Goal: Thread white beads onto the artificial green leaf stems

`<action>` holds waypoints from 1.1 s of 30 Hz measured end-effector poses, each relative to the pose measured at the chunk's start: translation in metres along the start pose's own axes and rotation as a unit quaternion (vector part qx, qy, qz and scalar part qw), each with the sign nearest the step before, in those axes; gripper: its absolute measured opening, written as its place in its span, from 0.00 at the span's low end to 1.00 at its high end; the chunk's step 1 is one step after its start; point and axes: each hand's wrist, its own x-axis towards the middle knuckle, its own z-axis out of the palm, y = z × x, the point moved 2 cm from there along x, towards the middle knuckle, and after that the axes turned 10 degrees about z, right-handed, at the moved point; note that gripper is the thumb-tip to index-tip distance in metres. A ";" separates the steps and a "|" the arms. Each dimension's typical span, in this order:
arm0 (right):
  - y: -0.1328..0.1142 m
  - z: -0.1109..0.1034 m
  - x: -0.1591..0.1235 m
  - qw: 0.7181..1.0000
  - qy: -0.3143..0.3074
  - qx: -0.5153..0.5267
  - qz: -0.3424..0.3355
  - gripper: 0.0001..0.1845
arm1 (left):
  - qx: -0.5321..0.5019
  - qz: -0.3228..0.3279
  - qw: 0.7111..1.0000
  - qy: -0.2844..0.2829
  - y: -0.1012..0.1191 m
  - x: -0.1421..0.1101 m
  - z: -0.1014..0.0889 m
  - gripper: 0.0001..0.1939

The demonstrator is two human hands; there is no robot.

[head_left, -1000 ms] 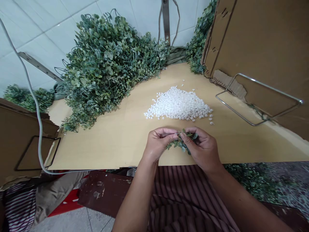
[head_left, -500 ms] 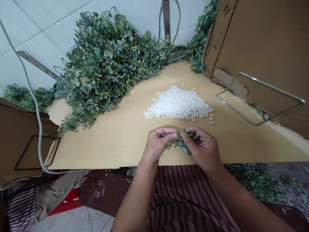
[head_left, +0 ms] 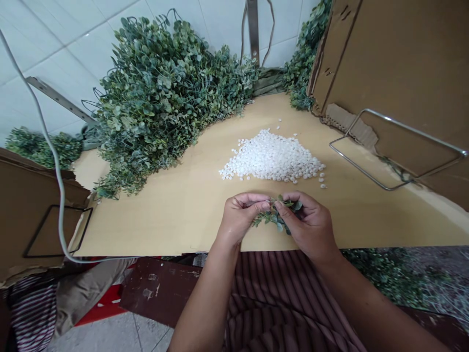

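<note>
Near the front edge of the table, my left hand point(head_left: 238, 217) and my right hand point(head_left: 309, 220) meet fingertip to fingertip over a small artificial leaf sprig point(head_left: 280, 226). The right thumb and fingers are closed round its leafy part. My left thumb and forefinger pinch at the stem end; whether a small white piece is also between them is hidden. Leaves hang below both hands. Just beyond them lies a heap of small white plastic pieces point(head_left: 273, 156), with a few loose ones about its edges.
A large pile of artificial greenery point(head_left: 161, 98) covers the table's back left. Cardboard sheets point(head_left: 403, 73) stand at right and left, and a bent metal wire frame point(head_left: 388, 188) juts out at right. A white cable point(head_left: 58, 171) hangs at left. Someone's trousered leg point(head_left: 88, 293) shows below.
Both hands stay in place on the sprig, with hardly any finger movement. The view has shifted very slightly.
</note>
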 end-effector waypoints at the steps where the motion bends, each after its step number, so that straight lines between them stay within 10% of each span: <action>1: 0.000 0.000 0.000 1.000 0.000 0.000 0.003 0.08 | 0.003 0.001 1.000 0.001 0.000 0.000 0.000 0.13; 24: 0.000 0.001 0.002 0.993 -0.024 -0.074 -0.084 0.02 | 0.031 0.002 1.000 0.001 -0.003 0.002 -0.001 0.10; 33: 0.006 0.000 0.003 1.000 -0.010 -0.005 0.011 0.08 | 0.022 0.001 1.000 -0.014 0.001 0.000 -0.001 0.13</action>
